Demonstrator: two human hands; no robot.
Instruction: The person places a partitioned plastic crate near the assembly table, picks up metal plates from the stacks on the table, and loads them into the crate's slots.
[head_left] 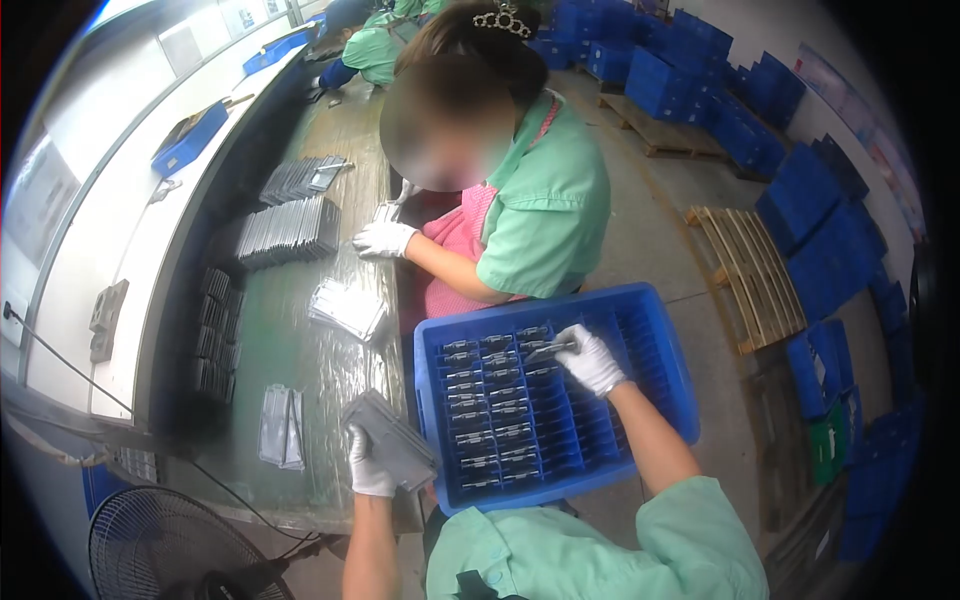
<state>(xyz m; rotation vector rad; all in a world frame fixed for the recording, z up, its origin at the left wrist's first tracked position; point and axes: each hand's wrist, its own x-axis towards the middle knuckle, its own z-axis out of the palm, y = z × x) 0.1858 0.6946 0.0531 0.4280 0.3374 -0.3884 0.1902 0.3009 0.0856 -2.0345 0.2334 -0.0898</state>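
My left hand (369, 468), in a white glove, is closed around a small stack of flat grey metal plates (392, 438) at the table's edge. My right hand (592, 364), also gloved, pinches a thin grey metal plate (544, 353) over the blue divided crate (684, 385). Rows of similar plates (486, 437) stand on edge in the crate's left and middle slots. The slots on the right side show no plates. How far the pinched plate reaches into its slot I cannot tell.
On the worktable (330, 420) lie two loose plates (282, 428), a shiny pile (348, 308) and long rows of plates (288, 232). A co-worker (545, 215) in a green shirt handles parts beyond the crate. A fan (170, 550) stands at lower left; wooden pallets (745, 275) lie right.
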